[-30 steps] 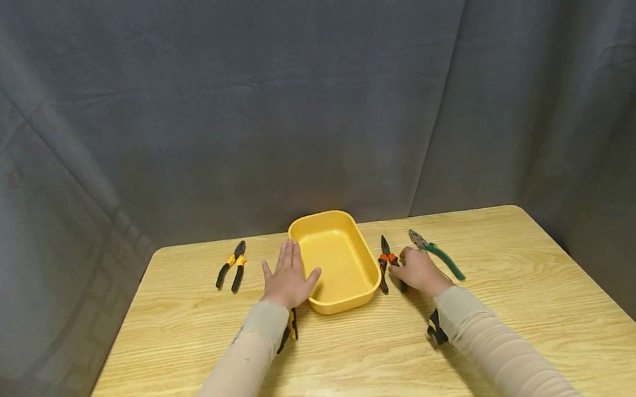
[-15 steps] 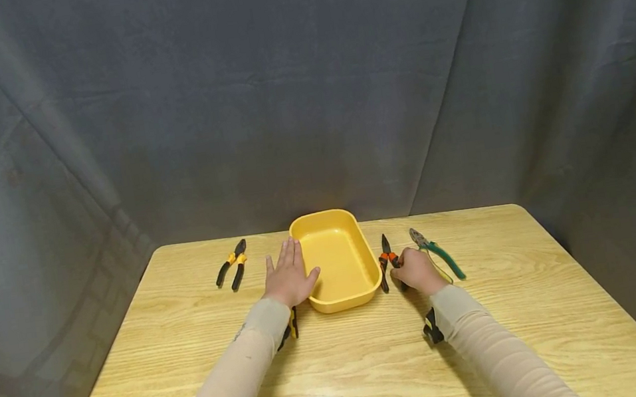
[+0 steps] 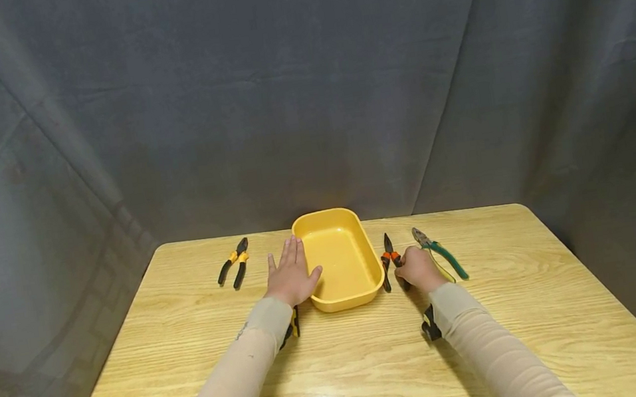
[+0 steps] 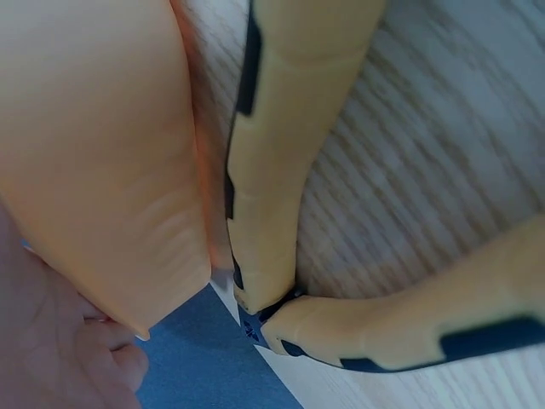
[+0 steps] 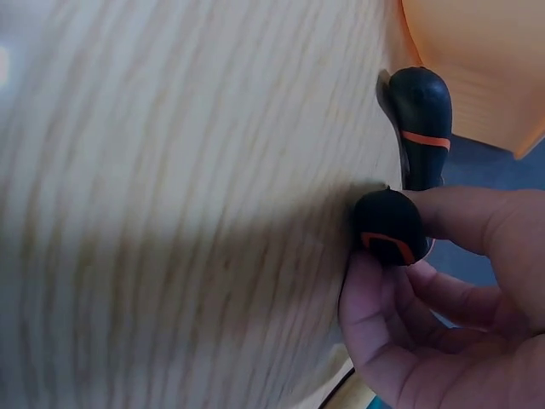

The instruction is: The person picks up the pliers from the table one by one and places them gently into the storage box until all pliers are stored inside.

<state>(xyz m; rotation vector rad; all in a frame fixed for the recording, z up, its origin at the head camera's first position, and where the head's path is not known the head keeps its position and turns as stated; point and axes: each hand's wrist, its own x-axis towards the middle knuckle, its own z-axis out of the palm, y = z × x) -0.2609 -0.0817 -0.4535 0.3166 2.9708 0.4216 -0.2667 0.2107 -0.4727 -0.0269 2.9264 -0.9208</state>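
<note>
**Ana:** Head view first: the right hand (image 3: 419, 268) curls its fingers around the handles of the orange-and-black snips (image 3: 389, 258), which lie on the wooden table (image 3: 493, 336) just right of the yellow tray (image 3: 345, 302). The blades point to the far side.

**Ben:** And the left hand (image 3: 292, 275)?

**Ana:** Flat on the table with straight fingers, thumb against the tray's left wall. It holds nothing.

**Ben:** How would you expect the snips to handle?

**Ana:** Steel blades and rubbery grips, so I judge them stiff, fairly heavy for their size, and not slippery at the handles. The grips are the place to hold them, both together so they don't swing apart; the blade end looks sharp.

**Ben:** What does the right wrist view add?

**Ana:** It shows the pinch closely: the thumb and fingers (image 5: 443, 213) wrap one rounded black grip end with an orange band, while the other grip end (image 5: 419, 128) lies free beside it, near the tray's corner (image 5: 477, 68). The head view cannot separate the two handles.

**Ben:** And the left wrist view?

**Ana:** Only the tray's wall (image 4: 94, 153), the palm (image 4: 60, 341), and the yellow-and-black handles (image 4: 272, 170) of some tool under the wrist. The head view alone shows the wider layout: green-handled pliers (image 3: 441, 254) just right of the right hand, and yellow-and-black pliers (image 3: 233, 263) well left of the tray.
</note>
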